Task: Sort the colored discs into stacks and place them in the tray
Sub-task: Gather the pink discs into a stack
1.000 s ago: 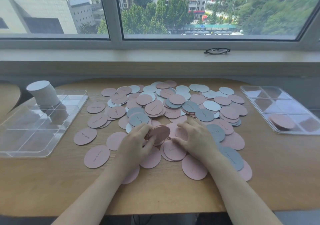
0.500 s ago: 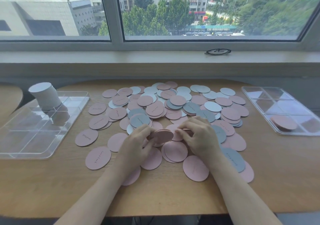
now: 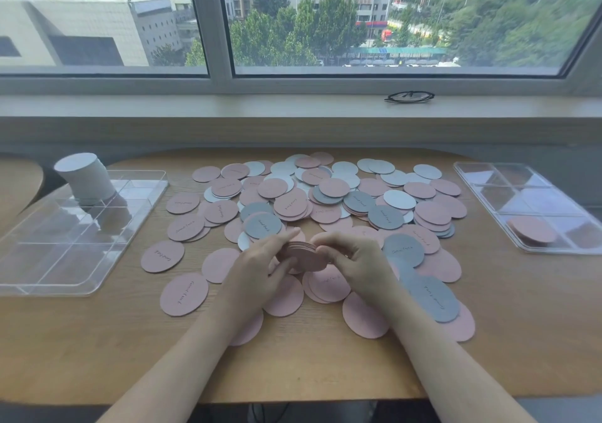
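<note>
discs (image 3: pixel 325 201) mid table, trays L (image 3: pixel 65 279) & R (image 3: pixel 488 201)

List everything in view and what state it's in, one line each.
Left hand: gripping the pink stack.
Right hand: gripping the same stack.
Pink stack: held above the table.
Loose discs: scattered, unsorted.
Left tray: holds a white stack.
Right tray: holds a pink pile.

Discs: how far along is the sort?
Early. Done: one white stack stands in the left tray, and one pink stack lies in the right tray. In hand: the left hand and right hand hold a small pink stack together. Left: the big mixed pile of pink, grey and white discs on the table.
</note>
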`<state>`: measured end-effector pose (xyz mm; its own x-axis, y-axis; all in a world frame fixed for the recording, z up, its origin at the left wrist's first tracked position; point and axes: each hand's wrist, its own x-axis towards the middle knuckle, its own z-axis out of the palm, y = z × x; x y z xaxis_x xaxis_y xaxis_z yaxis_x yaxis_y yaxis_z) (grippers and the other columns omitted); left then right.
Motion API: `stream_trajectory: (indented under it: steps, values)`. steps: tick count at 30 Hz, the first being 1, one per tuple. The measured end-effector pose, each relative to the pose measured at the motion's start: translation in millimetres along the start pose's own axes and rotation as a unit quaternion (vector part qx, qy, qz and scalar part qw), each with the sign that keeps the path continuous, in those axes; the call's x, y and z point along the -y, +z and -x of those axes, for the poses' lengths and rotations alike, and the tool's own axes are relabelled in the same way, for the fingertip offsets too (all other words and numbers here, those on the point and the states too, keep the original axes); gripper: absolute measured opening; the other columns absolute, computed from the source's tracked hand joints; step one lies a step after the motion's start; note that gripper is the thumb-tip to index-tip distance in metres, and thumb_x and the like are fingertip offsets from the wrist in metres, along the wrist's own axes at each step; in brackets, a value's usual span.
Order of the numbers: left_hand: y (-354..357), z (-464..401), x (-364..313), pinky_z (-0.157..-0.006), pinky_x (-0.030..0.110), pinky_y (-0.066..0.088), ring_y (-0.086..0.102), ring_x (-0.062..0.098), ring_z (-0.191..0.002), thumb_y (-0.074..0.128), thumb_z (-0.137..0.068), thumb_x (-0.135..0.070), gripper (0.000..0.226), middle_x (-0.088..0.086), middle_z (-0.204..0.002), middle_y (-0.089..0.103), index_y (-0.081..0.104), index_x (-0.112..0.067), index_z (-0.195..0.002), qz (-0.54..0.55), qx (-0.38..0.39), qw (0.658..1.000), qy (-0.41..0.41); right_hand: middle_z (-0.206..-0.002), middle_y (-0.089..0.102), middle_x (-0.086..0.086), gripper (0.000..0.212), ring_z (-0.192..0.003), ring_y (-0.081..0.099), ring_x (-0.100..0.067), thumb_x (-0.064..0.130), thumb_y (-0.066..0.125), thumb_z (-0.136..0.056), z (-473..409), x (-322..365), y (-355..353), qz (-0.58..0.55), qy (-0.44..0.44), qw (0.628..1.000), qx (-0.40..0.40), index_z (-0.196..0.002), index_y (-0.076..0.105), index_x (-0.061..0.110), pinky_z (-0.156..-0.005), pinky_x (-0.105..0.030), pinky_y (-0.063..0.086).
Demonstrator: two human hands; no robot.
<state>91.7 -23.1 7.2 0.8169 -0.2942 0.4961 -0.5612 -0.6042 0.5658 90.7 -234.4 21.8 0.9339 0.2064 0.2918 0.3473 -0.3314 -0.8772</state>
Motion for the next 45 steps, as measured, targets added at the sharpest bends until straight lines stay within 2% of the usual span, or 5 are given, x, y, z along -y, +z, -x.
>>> stream_trajectory:
  steps: [11, 21, 27, 35, 45]
  values:
    - [-1, 2, 0, -0.079, 0.015, 0.042, 0.054, 0.003, -0.093, 0.062, -0.089, -0.025, 0.031, -0.018, -0.098, 0.063, 0.065, -0.023, -0.12, -0.028, 0.013, 0.999, -0.022, -0.14, 0.047, 0.011, 0.066, -0.13, 0.04, -0.017, 0.062, 0.045, -0.084, -8, -25, -10, 0.426, 0.002, 0.903, 0.055, -0.141, 0.049, 0.029, -0.107, -0.038, 0.027]
    - [-2, 0, 2, -0.073, 0.015, 0.041, 0.054, 0.006, -0.086, 0.06, -0.087, -0.026, 0.018, -0.01, -0.088, 0.063, 0.065, -0.02, -0.104, -0.008, 0.009, 0.999, -0.042, -0.088, 0.074, 0.003, 0.041, -0.083, 0.067, -0.023, 0.051, 0.054, -0.082, -8, -23, -6, 0.458, -0.098, 0.882, -0.056, -0.1, 0.075, 0.021, -0.074, -0.036, 0.053]
    - [-5, 0, -3, -0.074, 0.007, 0.036, 0.052, -0.003, -0.087, 0.065, -0.087, -0.015, 0.02, -0.021, -0.088, 0.06, 0.067, -0.02, -0.106, 0.008, 0.005, 1.0, -0.015, -0.063, 0.059, 0.004, 0.034, -0.062, 0.054, -0.021, 0.04, 0.039, -0.098, -6, -16, -7, 0.331, -0.034, 0.932, -0.147, -0.085, 0.063, 0.019, -0.054, -0.035, 0.041]
    - [-4, 1, -4, -0.079, 0.003, 0.035, 0.049, -0.014, -0.091, 0.068, -0.089, -0.015, 0.045, -0.042, -0.094, 0.055, 0.062, -0.018, -0.133, 0.004, 0.011, 1.0, 0.003, -0.081, 0.073, 0.012, 0.013, -0.078, 0.068, -0.008, 0.014, 0.062, -0.096, -4, -3, -1, 0.063, -0.051, 0.996, -0.028, -0.1, 0.074, 0.017, -0.072, -0.021, 0.051]
    - [-4, 1, -2, -0.074, 0.014, 0.041, 0.055, 0.007, -0.089, 0.059, -0.089, -0.026, 0.02, -0.011, -0.09, 0.063, 0.066, -0.022, -0.107, 0.011, 0.017, 0.999, -0.046, -0.123, 0.052, 0.001, 0.052, -0.117, 0.048, -0.023, 0.052, 0.06, -0.085, -7, -20, -17, 0.443, 0.075, 0.891, -0.057, -0.127, 0.056, 0.023, -0.097, -0.04, 0.035]
